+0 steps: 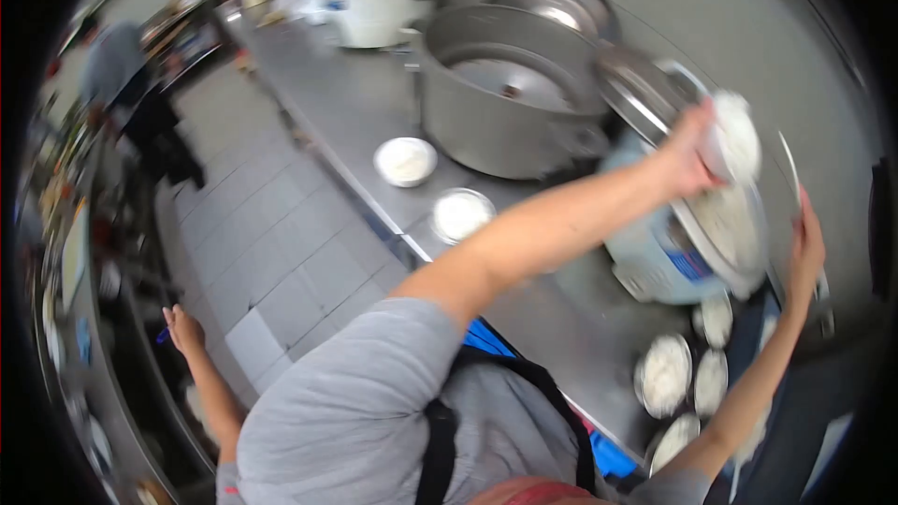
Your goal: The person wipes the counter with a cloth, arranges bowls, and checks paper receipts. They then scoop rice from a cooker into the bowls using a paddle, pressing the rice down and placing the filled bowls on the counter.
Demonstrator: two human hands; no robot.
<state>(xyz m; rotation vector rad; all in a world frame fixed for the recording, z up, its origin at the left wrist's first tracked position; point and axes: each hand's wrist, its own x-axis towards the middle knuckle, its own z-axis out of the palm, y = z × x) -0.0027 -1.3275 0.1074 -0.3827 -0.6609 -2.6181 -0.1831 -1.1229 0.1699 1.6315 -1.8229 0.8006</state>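
As the left hand (694, 151) grips a bowl (739, 136), the cooker label (690, 266) blurs

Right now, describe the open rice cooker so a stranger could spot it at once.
Follow the long steel counter to the large grey pot on it. Just right of that pot stands the rice cooker, open, with white rice inside. Unlike the shut white cooker at the far end, this one has a pale blue body.
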